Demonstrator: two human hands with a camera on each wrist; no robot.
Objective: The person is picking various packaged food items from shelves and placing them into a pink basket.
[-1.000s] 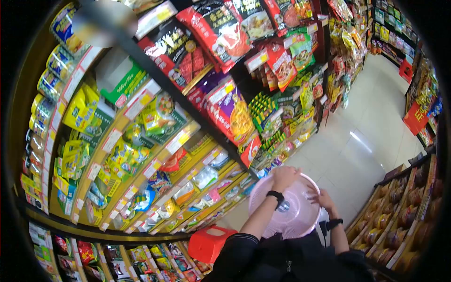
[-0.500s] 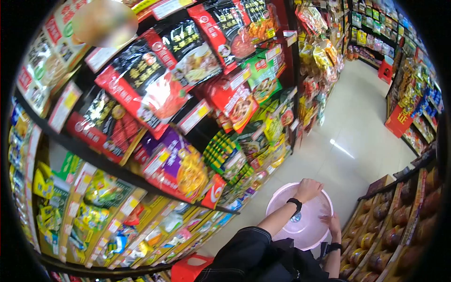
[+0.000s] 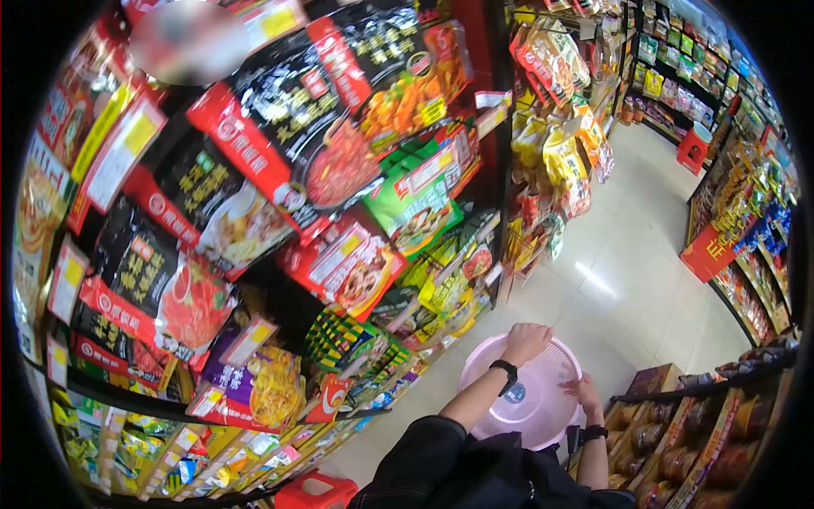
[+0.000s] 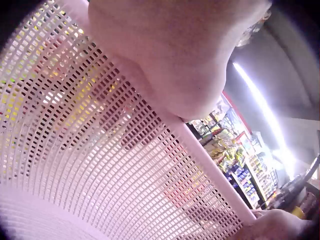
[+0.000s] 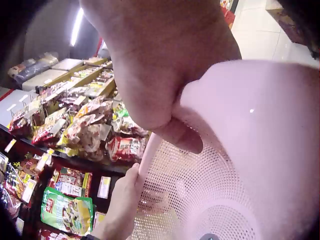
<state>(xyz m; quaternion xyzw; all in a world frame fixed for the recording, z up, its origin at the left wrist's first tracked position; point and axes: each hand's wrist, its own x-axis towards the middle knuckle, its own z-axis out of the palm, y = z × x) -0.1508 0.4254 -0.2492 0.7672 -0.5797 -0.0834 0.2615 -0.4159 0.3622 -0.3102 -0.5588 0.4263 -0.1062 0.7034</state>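
Looming bigger on the left, the food packets (image 3: pixel 335 165) are filling more of the view, w/ the pink basket (image 3: pixel 538 405) staying near, to their right, L hand (image 3: pixel 527 341) gripping its far rim & R hand (image 3: pixel 582 392) pinching the right rim, so the hold's looking steady atm.

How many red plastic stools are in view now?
2. One red plastic stool is nearby, cut off by the head view's bottom edge; the other is far down the pale tiled aisle. More may be hidden.
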